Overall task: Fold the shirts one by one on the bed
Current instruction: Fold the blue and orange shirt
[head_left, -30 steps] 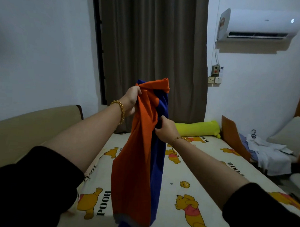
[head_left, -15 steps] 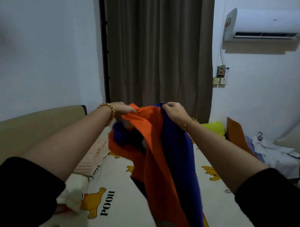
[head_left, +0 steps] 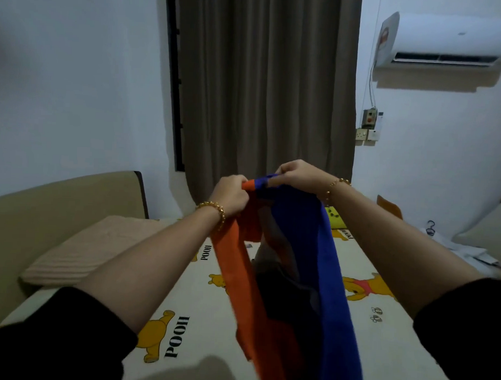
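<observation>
The orange-and-blue shirt (head_left: 323, 277) is held up in the air over the bed (head_left: 198, 344), gathered at its top edge and hanging from there toward 6 o'clock. Its long axis runs 12 to 6, with the orange panel on the 9 o'clock side and the blue panel on the 3 o'clock side. The lower part drops out of view at the bottom edge, so whether the hem touches the sheet cannot be told.

Both hands are clamped on that top edge. The left hand (head_left: 232, 193) has its fingers curled round the orange part, and the right hand (head_left: 298, 174) pinches the blue part just beside it, a little higher and toward 2 o'clock from the left. Only a short bridge of cloth shows between them. All the rest of the shirt lies below the grip, toward the person, and neither hand is clearly nearer to it.

From this I judge the shirt is not yet opened out. The next move likely calls for the hands to part toward 9 and 3 along the edge, then lower the cloth flat onto the Pooh-print sheet.

A beige pillow (head_left: 99, 247) lies at 9 o'clock, against the headboard (head_left: 59, 194).
</observation>
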